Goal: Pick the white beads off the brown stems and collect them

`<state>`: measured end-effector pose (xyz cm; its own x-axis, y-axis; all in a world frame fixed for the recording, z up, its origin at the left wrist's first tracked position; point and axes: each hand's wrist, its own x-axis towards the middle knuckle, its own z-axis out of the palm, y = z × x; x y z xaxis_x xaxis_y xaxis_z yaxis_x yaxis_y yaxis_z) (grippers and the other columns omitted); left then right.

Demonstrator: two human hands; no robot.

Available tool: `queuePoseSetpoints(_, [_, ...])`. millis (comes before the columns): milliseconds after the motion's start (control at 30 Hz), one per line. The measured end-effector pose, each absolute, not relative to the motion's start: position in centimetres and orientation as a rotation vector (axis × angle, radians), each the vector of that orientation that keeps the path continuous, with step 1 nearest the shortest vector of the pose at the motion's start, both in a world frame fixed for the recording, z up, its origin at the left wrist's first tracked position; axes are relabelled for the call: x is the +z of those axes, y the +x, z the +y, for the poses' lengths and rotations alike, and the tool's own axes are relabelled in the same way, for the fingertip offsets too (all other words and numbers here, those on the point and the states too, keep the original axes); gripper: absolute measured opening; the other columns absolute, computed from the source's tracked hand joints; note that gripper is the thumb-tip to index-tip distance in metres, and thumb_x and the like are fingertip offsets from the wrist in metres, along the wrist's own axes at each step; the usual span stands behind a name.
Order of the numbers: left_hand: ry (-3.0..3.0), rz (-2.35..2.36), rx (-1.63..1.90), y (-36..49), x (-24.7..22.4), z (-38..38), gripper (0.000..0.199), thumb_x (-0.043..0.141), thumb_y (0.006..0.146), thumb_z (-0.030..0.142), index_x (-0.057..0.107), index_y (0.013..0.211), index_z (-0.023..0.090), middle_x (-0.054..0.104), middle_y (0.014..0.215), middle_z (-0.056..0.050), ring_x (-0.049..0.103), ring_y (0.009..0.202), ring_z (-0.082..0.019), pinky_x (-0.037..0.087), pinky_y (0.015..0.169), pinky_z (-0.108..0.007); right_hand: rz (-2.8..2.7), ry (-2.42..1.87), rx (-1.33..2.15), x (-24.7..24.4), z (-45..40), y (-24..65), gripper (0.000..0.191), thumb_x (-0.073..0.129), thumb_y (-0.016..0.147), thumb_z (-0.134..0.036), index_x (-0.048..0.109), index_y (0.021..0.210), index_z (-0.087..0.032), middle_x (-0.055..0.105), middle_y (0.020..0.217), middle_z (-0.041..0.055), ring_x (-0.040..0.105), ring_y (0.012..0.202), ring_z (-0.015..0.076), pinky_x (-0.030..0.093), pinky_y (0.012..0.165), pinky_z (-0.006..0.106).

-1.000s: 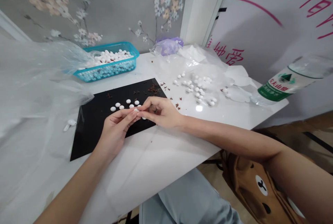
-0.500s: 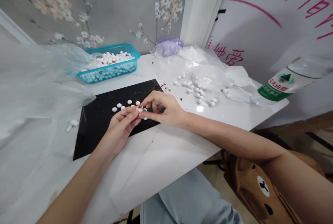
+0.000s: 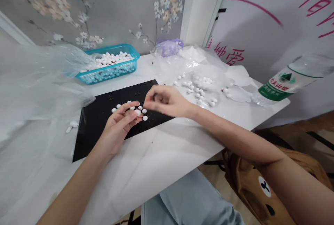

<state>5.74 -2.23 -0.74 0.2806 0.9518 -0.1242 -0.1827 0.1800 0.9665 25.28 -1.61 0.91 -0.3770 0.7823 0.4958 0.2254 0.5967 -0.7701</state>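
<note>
Left hand [image 3: 118, 123]: grip holding white bead [image 3: 137, 112] at fingertips, could drop if thumb slips; right hand [image 3: 171, 101]: blurred, can't tell grip.

On the label [image 3: 283, 81] of the bottle [image 3: 294, 78] at right, 农夫山泉 can be read in red; white print on its green band [image 3: 271, 94] is too small. At upper right, 爱 [image 3: 235, 57] is handwritten in magenta on the white panel [image 3: 271, 37]; larger characters [image 3: 319, 2] are cut off by the frame.
</note>
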Motion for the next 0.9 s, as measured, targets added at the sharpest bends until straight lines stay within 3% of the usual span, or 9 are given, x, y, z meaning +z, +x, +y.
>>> queuePoseSetpoints(133, [1.221,1.008,1.040,4.9,-0.4,-1.9,0.022,0.075,0.064,0.032,0.071,0.083,0.022,0.066,0.077,0.001,0.059,0.066,-0.008,0.050,0.067,-0.017,-1.704,-0.994,0.766,2.9,-0.5,28.5,0.031,0.050,0.086,-0.044,0.052,0.074,-0.015,0.049,0.066,-0.0023,0.039,0.048,0.0034,0.031,0.042,0.018])
queuePoseSetpoints(367, [1.665,1.249,1.059,3.0,-0.2,-0.8,0.022,0.074,0.062,0.038,0.065,0.071,0.020,0.065,0.078,0.001,0.059,0.073,-0.013,0.049,0.069,-0.022,-2.020,-1.521,0.565,3.0,0.8,31.6,0.004,0.062,0.069,-0.013,0.060,0.065,-0.013,0.056,0.064,-0.0010,0.040,0.049,0.0038,0.035,0.051,0.020])
queuePoseSetpoints(433, [1.755,1.301,1.017,2.5,0.1,-0.5,0.023,0.073,0.061,0.039,0.063,0.071,0.020,0.065,0.078,0.000,0.060,0.074,-0.014,0.049,0.072,-0.024,-2.157,-1.574,0.610,2.7,0.9,31.7,0.006,0.061,0.066,-0.009,0.064,0.069,-0.013,0.058,0.064,-0.0007,0.045,0.052,0.0058,0.037,0.054,0.021])
queuePoseSetpoints(567, [1.995,1.427,0.884,1.5,0.2,0.1,0.025,0.069,0.064,0.043,0.064,0.075,0.021,0.065,0.078,0.000,0.059,0.070,-0.014,0.048,0.070,-0.026,-2.278,-1.619,0.682,2.0,1.2,31.6,0.013,0.060,0.064,-0.006,0.066,0.071,-0.014,0.061,0.068,0.0018,0.052,0.059,0.0102,0.039,0.057,0.022])
queuePoseSetpoints(733, [2.589,1.450,0.643,0.5,0.0,0.5,0.026,0.055,0.077,0.044,0.065,0.080,0.020,0.062,0.073,-0.001,0.051,0.059,-0.013,0.040,0.058,-0.026,-2.301,-1.628,0.711,1.4,1.4,31.5,0.010,0.058,0.065,-0.006,0.064,0.068,-0.013,0.060,0.065,0.0016,0.048,0.056,0.0095,0.037,0.056,0.022])
queuePoseSetpoints(900, [2.791,1.489,0.552,0.8,0.0,-0.1,0.026,0.052,0.080,0.039,0.065,0.092,0.020,0.063,0.089,-0.002,0.056,0.067,-0.014,0.037,0.055,-0.024,-2.339,-1.523,0.563,1.1,1.5,31.0,0.010,0.052,0.072,-0.007,0.061,0.071,-0.012,0.058,0.072,0.0023,0.045,0.058,0.0084,0.035,0.059,0.022])
